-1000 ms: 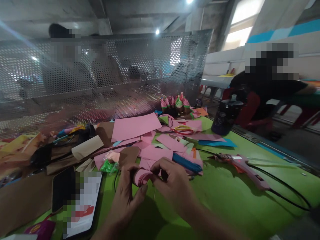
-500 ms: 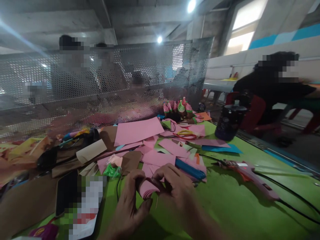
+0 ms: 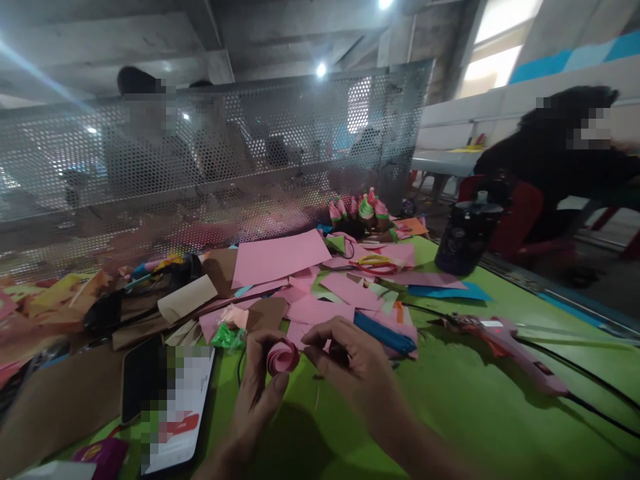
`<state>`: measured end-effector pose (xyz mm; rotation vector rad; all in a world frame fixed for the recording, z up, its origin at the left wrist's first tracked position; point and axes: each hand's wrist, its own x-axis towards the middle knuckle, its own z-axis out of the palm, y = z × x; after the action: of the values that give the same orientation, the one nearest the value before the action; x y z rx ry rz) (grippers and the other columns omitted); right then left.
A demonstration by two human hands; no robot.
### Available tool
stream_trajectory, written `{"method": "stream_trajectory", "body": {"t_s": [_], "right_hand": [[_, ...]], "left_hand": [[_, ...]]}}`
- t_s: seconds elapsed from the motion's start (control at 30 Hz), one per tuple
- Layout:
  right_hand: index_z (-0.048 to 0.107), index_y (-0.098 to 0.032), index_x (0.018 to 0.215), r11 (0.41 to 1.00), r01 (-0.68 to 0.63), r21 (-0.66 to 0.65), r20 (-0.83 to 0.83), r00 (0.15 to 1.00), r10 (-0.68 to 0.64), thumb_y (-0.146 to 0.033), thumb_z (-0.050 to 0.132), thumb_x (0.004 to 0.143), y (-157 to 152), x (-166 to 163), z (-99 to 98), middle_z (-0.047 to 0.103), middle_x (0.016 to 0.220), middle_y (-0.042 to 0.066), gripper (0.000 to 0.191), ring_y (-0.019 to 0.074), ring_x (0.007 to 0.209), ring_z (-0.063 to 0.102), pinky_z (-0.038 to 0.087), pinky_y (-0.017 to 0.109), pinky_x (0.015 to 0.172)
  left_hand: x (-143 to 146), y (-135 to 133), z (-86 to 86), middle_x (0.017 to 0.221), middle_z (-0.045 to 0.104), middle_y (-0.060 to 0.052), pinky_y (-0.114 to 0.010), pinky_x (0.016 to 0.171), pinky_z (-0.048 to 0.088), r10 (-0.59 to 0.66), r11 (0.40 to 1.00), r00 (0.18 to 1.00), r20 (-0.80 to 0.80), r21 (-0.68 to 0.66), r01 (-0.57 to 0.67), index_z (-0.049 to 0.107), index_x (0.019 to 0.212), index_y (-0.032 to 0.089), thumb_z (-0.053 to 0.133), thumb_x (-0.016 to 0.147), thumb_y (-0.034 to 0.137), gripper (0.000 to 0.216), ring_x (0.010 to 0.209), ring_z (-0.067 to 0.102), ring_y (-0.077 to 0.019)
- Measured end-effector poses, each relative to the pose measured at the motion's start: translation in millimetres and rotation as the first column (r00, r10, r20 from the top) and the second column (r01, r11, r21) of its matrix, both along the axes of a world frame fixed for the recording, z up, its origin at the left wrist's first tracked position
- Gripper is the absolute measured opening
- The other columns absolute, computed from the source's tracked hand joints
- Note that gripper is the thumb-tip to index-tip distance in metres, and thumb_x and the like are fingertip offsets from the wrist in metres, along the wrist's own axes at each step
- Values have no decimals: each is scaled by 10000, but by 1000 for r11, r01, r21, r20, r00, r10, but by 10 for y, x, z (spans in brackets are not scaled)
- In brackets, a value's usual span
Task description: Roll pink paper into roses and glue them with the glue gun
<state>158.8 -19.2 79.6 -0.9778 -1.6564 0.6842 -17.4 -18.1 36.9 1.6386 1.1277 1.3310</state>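
My left hand pinches a small rolled pink paper coil between thumb and fingers, low in the middle of the view. My right hand is curled just right of the coil, its fingertips close to the coil's edge; whether they touch it I cannot tell. Both hands hover over a green table. Behind them lies a heap of pink paper sheets and scraps.
A pink glue gun with a black cord lies to the right. A phone rests at the left. A dark bottle, scissors and small paper flowers stand further back. A perforated metal screen rises behind; other people sit beyond.
The pink strip has been wound tighter into a round coil, now held up in my left hand. My right hand has eased back a little from it.
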Motion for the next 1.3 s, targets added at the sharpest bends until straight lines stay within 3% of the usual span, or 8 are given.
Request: {"method": "stream_trajectory", "body": {"t_s": [0.3,0.47,0.67,0.9,1.1,1.3], "right_hand": [[641,-186,771,998,20,-57,74,997,-16,-143,643,868,-57,-51,19,580,718,-21,106,109,592,467,323,225,520],[637,-183,759,997,38,-65,54,998,-35,-97,677,803,-76,-83,0,581,694,-27,104,112,586,467,309,228,511],[648,-185,765,990,116,80,73,990,-122,-35,668,756,-83,-105,-40,624,738,-4,152,134,639,524,339,245,559],[643,-200,775,979,118,166,97,986,-135,-24,660,755,-88,-84,-56,644,747,-1,178,147,657,561,371,246,577],[608,-189,840,957,83,279,328,928,-177,-69,592,862,-96,-40,-6,640,809,31,122,167,686,574,368,271,605],[600,-177,843,933,73,352,524,811,-260,24,618,724,-88,-12,20,618,786,23,235,164,634,537,326,277,574]], "left_hand": [[51,-64,41,1030,539,-51,-378,883,462,47,995,997,-68,90,-41,511,1081,237,573,869,463,316,979,549,-248],[10,-54,34,1077,553,-58,-386,914,469,-6,985,983,-183,169,37,485,1130,255,570,876,373,294,1040,567,-261],[-11,-55,18,1147,531,-68,-396,968,454,-68,979,975,-212,174,106,431,1189,269,536,911,349,307,1136,546,-266],[-12,-70,8,1166,524,-69,-391,977,450,-80,977,973,-217,174,119,418,1206,272,542,913,326,322,1156,541,-262],[-9,-55,-17,1163,531,-77,-407,979,447,-69,974,967,-247,193,119,422,1216,265,556,899,342,353,1137,544,-274],[-19,-45,-65,1175,514,-80,-421,972,448,-55,965,949,-309,229,130,387,1239,271,539,908,372,378,1129,533,-273]]}}
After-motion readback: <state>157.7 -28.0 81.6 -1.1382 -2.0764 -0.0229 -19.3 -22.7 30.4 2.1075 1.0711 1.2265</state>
